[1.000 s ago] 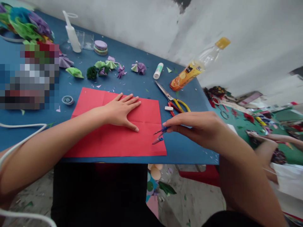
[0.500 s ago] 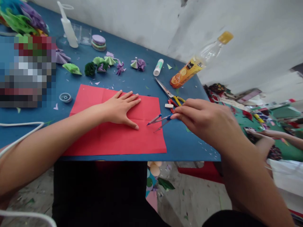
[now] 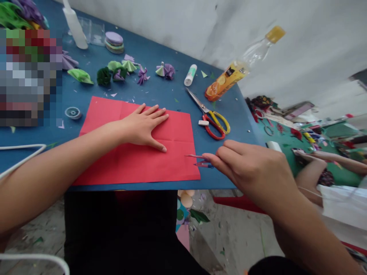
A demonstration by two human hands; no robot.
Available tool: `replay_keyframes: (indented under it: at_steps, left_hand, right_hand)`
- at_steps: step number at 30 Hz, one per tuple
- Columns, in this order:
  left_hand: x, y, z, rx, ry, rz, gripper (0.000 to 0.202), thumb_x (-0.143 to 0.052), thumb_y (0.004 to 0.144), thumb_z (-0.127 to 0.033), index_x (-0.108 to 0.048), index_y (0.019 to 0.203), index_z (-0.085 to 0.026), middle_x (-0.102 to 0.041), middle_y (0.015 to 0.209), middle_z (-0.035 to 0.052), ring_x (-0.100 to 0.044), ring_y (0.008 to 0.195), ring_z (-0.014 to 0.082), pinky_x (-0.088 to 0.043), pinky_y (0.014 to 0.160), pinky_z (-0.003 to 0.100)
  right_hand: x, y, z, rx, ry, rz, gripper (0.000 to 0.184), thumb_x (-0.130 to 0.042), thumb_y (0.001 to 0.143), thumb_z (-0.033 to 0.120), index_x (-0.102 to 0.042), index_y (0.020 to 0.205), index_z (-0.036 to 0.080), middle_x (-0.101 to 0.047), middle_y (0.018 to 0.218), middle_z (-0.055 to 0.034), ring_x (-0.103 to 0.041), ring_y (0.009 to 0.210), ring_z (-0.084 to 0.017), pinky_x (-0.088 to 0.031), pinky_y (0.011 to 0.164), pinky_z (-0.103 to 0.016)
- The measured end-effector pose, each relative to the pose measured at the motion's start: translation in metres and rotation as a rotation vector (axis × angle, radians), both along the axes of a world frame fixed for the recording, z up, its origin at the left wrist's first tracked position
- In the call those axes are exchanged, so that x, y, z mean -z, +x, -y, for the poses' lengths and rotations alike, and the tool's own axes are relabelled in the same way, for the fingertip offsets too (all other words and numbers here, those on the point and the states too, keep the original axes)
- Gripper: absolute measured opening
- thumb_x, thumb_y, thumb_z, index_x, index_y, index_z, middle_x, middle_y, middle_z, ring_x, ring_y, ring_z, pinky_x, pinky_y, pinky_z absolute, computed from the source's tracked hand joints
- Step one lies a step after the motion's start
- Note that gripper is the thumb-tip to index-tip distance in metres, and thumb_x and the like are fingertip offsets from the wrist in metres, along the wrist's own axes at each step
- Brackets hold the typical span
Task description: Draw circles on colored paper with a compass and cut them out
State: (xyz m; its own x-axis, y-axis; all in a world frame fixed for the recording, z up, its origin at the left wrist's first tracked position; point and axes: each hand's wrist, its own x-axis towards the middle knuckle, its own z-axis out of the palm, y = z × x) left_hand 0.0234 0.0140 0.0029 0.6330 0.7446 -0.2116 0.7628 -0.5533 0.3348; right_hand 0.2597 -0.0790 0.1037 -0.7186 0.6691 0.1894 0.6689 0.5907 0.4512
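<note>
My left hand (image 3: 145, 126) lies flat on a creased sheet of red paper (image 3: 160, 164), fingers spread. At the paper's right edge, my right hand (image 3: 243, 160) pinches a drawing compass (image 3: 205, 163) near its top. Its two legs point left over the red sheet, one partly blurred; whether a tip touches the paper I cannot tell. Just beyond that hand, scissors (image 3: 212, 118) with one red and one yellow handle loop rest on the blue table (image 3: 177, 91). A small white eraser (image 3: 203, 123) sits against the red handle.
Behind the paper are a glue stick (image 3: 190, 75), an orange drink bottle (image 3: 226, 80), folded paper flowers (image 3: 114, 70) and a white squeeze bottle (image 3: 75, 28). A round grey cap (image 3: 72, 112) lies left. Another person's arm (image 3: 338, 160) shows at a green table on the right.
My right hand has moved down and nearer with the compass, turning its legs flatter and uncovering the scissor handles. My left hand stays on the paper; the view has shifted slightly.
</note>
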Motion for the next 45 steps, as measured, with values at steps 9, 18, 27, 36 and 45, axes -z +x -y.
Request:
replay_keyframes:
  at_steps: [9,18,27,36,45]
  left_hand:
    - [0.002,0.000,-0.001,0.003,0.009,0.009,0.111,-0.041,0.069,-0.084,-0.003,0.153,-0.022,-0.002,0.161,0.0041,0.005,0.147,0.0350,0.012,0.115,0.045]
    - [0.002,0.000,-0.001,0.006,-0.001,0.010,0.113,-0.042,0.069,-0.084,-0.003,0.153,-0.020,-0.001,0.161,0.0046,0.006,0.146,0.0357,0.011,0.115,0.045]
    - [0.001,-0.001,0.000,-0.007,0.014,0.025,0.114,-0.044,0.067,-0.085,-0.007,0.153,-0.021,-0.003,0.161,0.0059,0.003,0.147,0.0341,0.008,0.116,0.046]
    - [-0.004,0.000,0.003,-0.004,0.012,0.027,0.115,-0.044,0.067,-0.085,-0.010,0.153,-0.016,-0.003,0.160,0.0079,0.002,0.148,0.0311,0.003,0.117,0.049]
    - [-0.013,-0.013,-0.003,-0.076,-0.026,0.029,0.110,-0.052,0.068,-0.077,-0.015,0.152,-0.016,-0.005,0.160,0.0125,-0.005,0.148,0.0312,-0.006,0.118,0.047]
  right_hand:
    - [0.013,-0.011,-0.020,0.105,-0.066,-0.201,0.059,-0.038,0.097,0.051,-0.053,0.050,0.018,-0.051,0.048,-0.0008,-0.048,0.047,-0.011,-0.022,0.044,-0.026]
    - [0.011,0.001,0.000,0.096,-0.100,-0.170,0.049,-0.039,0.099,0.039,-0.049,0.056,0.019,-0.047,0.056,-0.0008,-0.045,0.052,-0.012,-0.026,0.047,-0.026]
    - [0.002,0.020,-0.028,0.078,-0.165,-0.076,0.045,-0.033,0.100,0.041,-0.057,0.070,0.018,-0.058,0.071,-0.0047,-0.051,0.058,-0.013,-0.032,0.049,-0.025]
    - [-0.012,-0.012,-0.049,-0.111,-0.433,-0.068,0.022,-0.050,0.094,0.028,-0.059,0.077,0.017,-0.060,0.077,-0.0043,-0.055,0.066,-0.015,-0.039,0.058,-0.025]
    - [0.000,0.040,-0.052,-0.054,-0.773,-0.778,0.015,-0.064,0.084,0.034,-0.071,0.079,0.022,-0.067,0.078,-0.0023,-0.062,0.072,-0.014,-0.049,0.068,-0.027]
